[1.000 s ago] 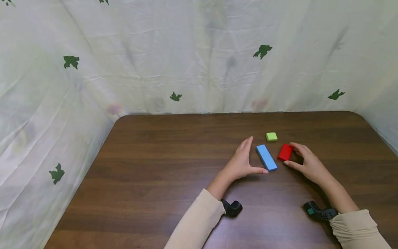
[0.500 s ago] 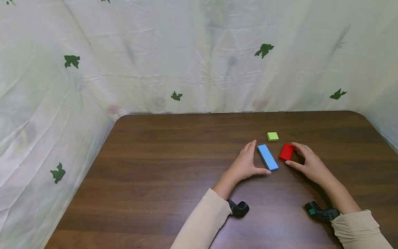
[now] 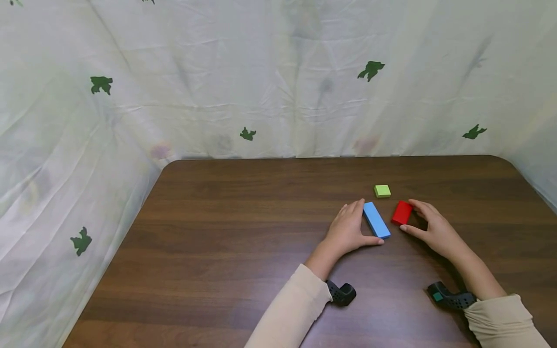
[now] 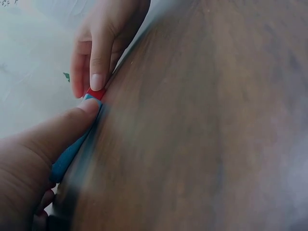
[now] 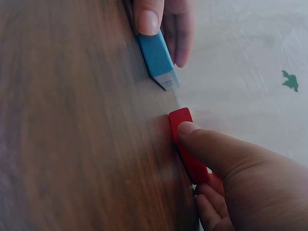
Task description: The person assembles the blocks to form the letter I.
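My left hand (image 3: pixel 348 229) is at a long blue block (image 3: pixel 376 220) lying slantwise on the table. Its thumb meets the near end and its fingertips the far end. In the left wrist view, the thumb overlaps the end of the blue block (image 4: pixel 72 154). Just to the right, a shorter red block (image 3: pixel 402 212) is pinched between thumb and fingers of my right hand (image 3: pixel 435 232). The right wrist view shows that thumb against the red block (image 5: pixel 185 154), with a gap between it and the blue block (image 5: pixel 156 55). The right fingers are partly hidden behind the red block.
A small light-green block (image 3: pixel 382 191) lies behind the other two. The brown wooden table (image 3: pixel 217 241) reaches back to a pale curtain (image 3: pixel 278 87) with green patches. Black wrist cameras stick out from both forearms, low over the tabletop.
My left hand has moved right, from beside the blue block to its two ends, fingertips closing the gap. The right hand stays at the red block, and the blocks rest as before.
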`<state>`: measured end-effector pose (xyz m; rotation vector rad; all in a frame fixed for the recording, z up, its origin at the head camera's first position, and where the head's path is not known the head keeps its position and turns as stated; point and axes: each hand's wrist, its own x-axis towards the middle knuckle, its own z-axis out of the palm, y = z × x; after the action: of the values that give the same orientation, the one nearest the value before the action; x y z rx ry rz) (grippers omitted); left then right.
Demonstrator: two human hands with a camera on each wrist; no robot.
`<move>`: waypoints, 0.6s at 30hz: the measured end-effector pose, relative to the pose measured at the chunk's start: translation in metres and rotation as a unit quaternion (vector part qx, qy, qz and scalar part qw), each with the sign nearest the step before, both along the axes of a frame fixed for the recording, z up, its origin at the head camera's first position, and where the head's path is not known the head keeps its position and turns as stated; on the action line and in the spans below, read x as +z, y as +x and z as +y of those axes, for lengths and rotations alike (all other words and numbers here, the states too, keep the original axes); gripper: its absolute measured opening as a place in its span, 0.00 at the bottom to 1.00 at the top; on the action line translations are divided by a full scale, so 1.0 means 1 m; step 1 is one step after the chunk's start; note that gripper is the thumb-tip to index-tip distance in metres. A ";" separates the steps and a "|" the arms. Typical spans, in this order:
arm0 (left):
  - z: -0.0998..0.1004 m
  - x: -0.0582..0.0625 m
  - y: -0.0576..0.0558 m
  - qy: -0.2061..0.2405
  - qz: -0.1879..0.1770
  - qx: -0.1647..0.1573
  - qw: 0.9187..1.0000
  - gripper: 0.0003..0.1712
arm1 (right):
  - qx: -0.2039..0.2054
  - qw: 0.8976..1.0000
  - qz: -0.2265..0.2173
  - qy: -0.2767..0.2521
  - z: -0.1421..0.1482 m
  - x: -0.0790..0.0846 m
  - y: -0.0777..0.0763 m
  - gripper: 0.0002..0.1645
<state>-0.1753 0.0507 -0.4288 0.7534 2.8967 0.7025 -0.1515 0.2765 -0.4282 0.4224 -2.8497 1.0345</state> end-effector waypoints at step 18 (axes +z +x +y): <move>-0.004 0.000 0.002 0.054 0.020 -0.001 0.998 0.55 | 0.003 1.000 0.006 -0.004 0.000 -0.002 0.000 0.41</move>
<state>-0.1731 0.0468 -0.4285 0.7917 2.9123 0.8591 -0.1511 0.2765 -0.4299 0.4359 -2.8347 1.0422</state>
